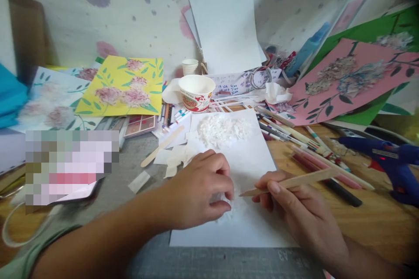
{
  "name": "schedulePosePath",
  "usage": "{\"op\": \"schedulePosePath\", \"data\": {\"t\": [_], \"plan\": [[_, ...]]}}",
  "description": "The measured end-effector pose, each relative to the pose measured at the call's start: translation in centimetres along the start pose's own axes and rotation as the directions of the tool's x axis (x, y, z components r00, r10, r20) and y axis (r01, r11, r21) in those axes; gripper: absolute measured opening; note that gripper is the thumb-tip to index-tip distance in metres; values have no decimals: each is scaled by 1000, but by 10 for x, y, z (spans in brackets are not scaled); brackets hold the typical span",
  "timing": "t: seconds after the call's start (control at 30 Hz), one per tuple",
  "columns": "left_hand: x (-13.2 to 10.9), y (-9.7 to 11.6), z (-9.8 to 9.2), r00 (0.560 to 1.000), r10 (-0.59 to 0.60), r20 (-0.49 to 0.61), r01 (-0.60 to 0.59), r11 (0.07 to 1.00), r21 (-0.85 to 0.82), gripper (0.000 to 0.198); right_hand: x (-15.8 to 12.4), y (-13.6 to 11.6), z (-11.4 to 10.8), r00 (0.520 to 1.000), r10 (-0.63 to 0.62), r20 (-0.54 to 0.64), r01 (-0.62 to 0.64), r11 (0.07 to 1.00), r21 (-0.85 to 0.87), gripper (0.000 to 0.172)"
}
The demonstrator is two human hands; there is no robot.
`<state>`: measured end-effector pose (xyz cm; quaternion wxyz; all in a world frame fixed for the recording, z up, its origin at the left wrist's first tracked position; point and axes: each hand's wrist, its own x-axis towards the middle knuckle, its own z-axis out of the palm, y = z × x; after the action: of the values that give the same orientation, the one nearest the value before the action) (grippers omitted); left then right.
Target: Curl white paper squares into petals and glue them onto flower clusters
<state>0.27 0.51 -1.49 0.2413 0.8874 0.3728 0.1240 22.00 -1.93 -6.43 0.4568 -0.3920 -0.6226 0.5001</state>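
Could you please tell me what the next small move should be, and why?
I would probably ease the wooden stick slightly left to press the white bits, since the right hand grips it with its tip pointing towards them, and the left hand curls its fingers over them on the white sheet.

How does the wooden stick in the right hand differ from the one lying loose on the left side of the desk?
The held stick is gripped in the right hand over the white sheet; the loose stick lies untouched, partly on the grey mat.
The held stick's near-left end tapers to a point, while the loose stick's lower end looks rounded.
Both are slim and pale tan.
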Motion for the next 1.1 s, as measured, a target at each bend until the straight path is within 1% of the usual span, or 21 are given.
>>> {"op": "schedulePosePath", "data": {"t": [0.07, 0.2, 0.27, 0.33, 0.43, 0.5, 0.63, 0.73, 0.8, 0.93, 1.1], "plan": [[1, 0, 0, 1000, 6, 6, -6, 1000, 15, 5, 0, -3, -1, 999, -12, 51, 14, 999, -36, 22], [1, -3, 0, 999, 30, 33, -32, 997, 63, 3, 4, -9, 0, 992, -34, 125, 56, 984, -171, 24], [1, -3, 0, 998, 47, 50, -51, 995, 87, 3, 6, -11, 1, 990, -42, 135, 72, 972, -224, 25], [0, -3, 0, 994, 66, 84, -75, 991, 109, 4, 6, -11, 2, 992, -54, 113, 81, 964, -254, 27], [0, -3, -1, 987, 89, 134, -108, 984, 142, 8, 4, -10, 2, 995, -66, 73, 83, 959, -270, 27], [0, -3, -2, 983, 104, 149, -128, 980, 155, 10, 3, -10, 1, 996, -62, 70, 78, 964, -256, 25], [0, -3, -4, 979, 128, 156, -155, 973, 174, 11, 2, -13, -2, 991, -69, 115, 93, 972, -215, 25], [-1, -4, -5, 977, 130, 170, -159, 972, 172, 11, 4, -16, -2, 979, -80, 186, 123, 965, -231, 23], [-1, -4, -5, 976, 138, 171, -167, 971, 173, 12, 6, -17, -1, 975, -85, 207, 138, 958, -253, 23], [-1, -3, -7, 973, 155, 169, -184, 967, 177, 13, 8, -17, 2, 972, -91, 216, 154, 943, -295, 23], [-1, -3, -7, 975, 151, 164, -178, 970, 164, 10, 10, -16, 3, 971, -109, 213, 170, 940, -295, 23]]}}
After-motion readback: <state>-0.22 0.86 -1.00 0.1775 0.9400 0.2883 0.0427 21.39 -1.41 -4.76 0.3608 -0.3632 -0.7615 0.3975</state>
